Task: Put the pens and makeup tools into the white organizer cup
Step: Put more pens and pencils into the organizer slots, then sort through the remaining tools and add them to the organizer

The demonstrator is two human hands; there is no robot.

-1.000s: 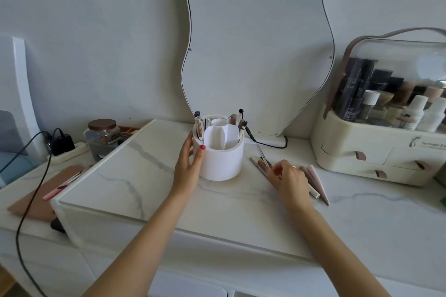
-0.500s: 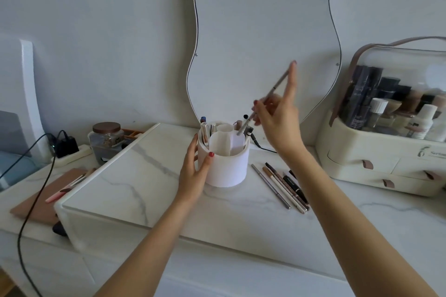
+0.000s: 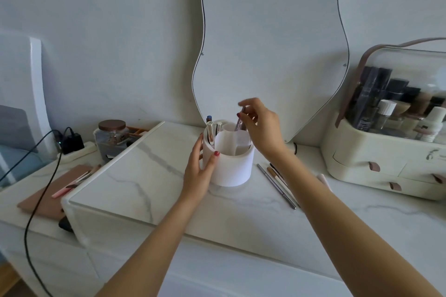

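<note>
The white organizer cup (image 3: 233,167) stands on the marble top, with inner dividers and several silver-capped tools (image 3: 212,131) upright at its back left. My left hand (image 3: 199,170) is wrapped around the cup's left wall. My right hand (image 3: 261,125) hovers over the cup's back right compartment, fingers pinching a thin pinkish pencil (image 3: 240,119) whose lower end is inside the cup. Several loose pens and pencils (image 3: 277,183) lie on the marble just right of the cup, partly hidden by my right forearm. A pale pink tool (image 3: 322,179) peeks out beyond that arm.
A wavy mirror (image 3: 270,43) leans on the wall behind the cup. A cream cosmetics case with drawers (image 3: 386,164) fills the right. At left are a brown-lidded glass jar (image 3: 112,138), a power strip with black cable (image 3: 72,146), and a brown pad holding pink brushes (image 3: 65,189).
My right hand has come down from high above the cup, lowering the thin pencil into the back right compartment. My left hand stays on the cup's side.
</note>
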